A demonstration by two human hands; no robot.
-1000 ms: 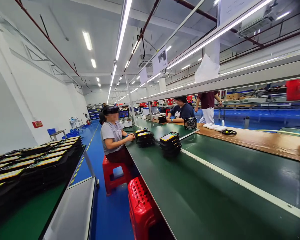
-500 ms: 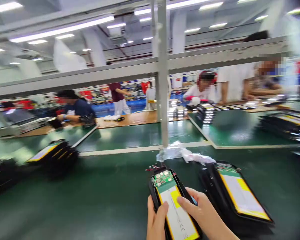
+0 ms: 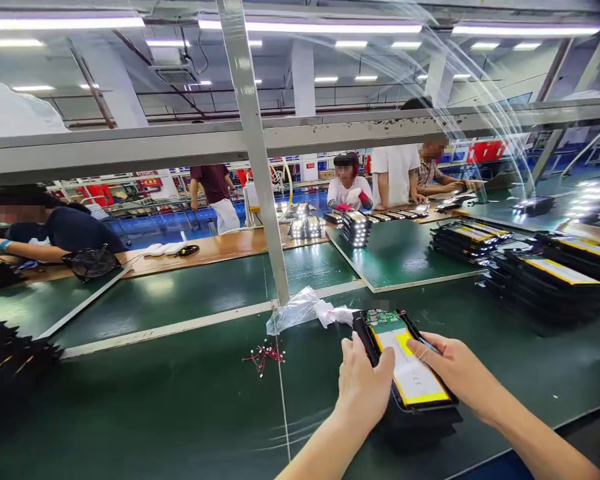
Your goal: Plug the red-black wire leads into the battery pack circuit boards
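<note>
Between my two hands is an open power bank, its black case showing a white pouch battery (image 3: 417, 380) with yellow edges and a green circuit board (image 3: 383, 318) at the far end. My left hand (image 3: 364, 380) grips the left side, thumb on the battery's edge. On the opposite side, my right hand (image 3: 447, 365) is closed with its thumb over the yellow patch. Directly beneath is a stack of black cases (image 3: 420, 430); whether the held one rests on it I cannot tell. Small red and black wires (image 3: 265, 358) lie to the left.
A clear plastic bag (image 3: 297, 310) lies by the metal post (image 3: 260, 160). More stacked power banks stand at right (image 3: 545, 293) and far left (image 3: 15, 360). A crossbar (image 3: 330, 133) spans the bench. Several people work across the green table (image 3: 180, 400).
My hands have carried the power bank rightward, from beside the stack to over it. The camera view has turned to the right, and the loose wires now show fully.
</note>
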